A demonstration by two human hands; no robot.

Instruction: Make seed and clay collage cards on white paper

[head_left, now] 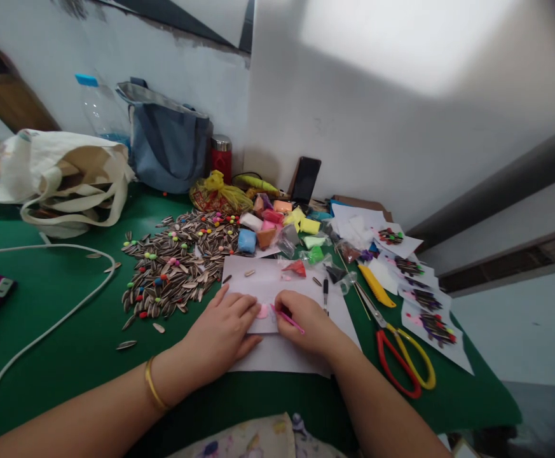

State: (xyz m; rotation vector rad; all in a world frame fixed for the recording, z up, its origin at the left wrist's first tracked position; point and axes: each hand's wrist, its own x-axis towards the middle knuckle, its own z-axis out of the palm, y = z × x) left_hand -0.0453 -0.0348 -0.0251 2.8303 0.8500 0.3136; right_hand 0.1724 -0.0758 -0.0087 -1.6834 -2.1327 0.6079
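Paper [281, 357] lies before you on the green table [86, 356]; on its left part your left hand [226, 327] rests palm down, fingers extended, beside a small pink piece [262, 311] near the paper's middle, while your right hand [306, 321] pinches a slim pink tool [295, 324], its tip just beside that piece. Left of the paper you have heaped striped seeds [177, 273], right of it scissors [381, 322] and a yellow cutter [376, 286], and beyond its far edge coloured packets [266, 236].
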